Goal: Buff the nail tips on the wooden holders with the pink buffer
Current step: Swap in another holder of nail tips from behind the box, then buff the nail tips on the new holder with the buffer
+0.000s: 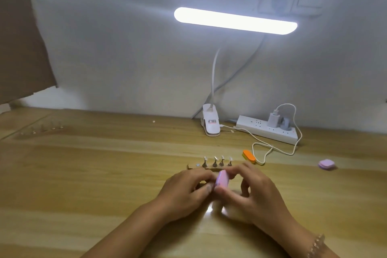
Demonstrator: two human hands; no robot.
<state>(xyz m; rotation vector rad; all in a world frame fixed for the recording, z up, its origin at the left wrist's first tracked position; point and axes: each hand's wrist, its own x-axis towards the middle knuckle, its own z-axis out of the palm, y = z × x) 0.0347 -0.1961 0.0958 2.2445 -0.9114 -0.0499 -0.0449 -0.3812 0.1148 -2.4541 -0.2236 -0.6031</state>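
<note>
Meeting a white wall (125,48), the wooden desk (83,174) carries a lamp (234,20).

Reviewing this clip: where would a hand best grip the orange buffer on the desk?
Probably pinch the orange buffer across its long sides at mid-length, from above: it lies flat and oblong, and the white cable loops beside its near end.
</note>
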